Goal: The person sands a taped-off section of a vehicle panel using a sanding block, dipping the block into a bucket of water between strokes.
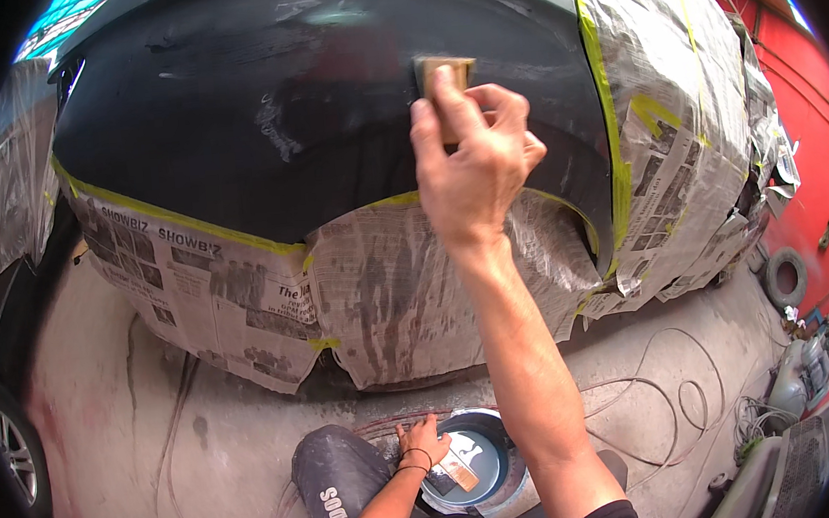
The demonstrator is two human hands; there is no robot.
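Note:
My right hand (478,166) is raised on a bent dark car panel (227,108), its fingers and thumb closed around a tan sanding block (445,70) with a dark edge. The block lies against the panel's upper part, which has pale scuffs and a faint reddish patch. Low down, my left hand (423,443), with dark bands at the wrist, lies at the left rim of a bucket (520,489) with its fingers apart. Beside its thumb, a second tan block (458,471) with a dark sheet shows over the bucket's bluish water (486,456).
Newspaper (407,289) and yellow-green tape (609,127) mask the car around the panel. Hoses (683,389) loop over the concrete floor. A loose tire (784,278) and a grey machine (805,369) stand by the red wall; another car's wheel (13,446) is at left.

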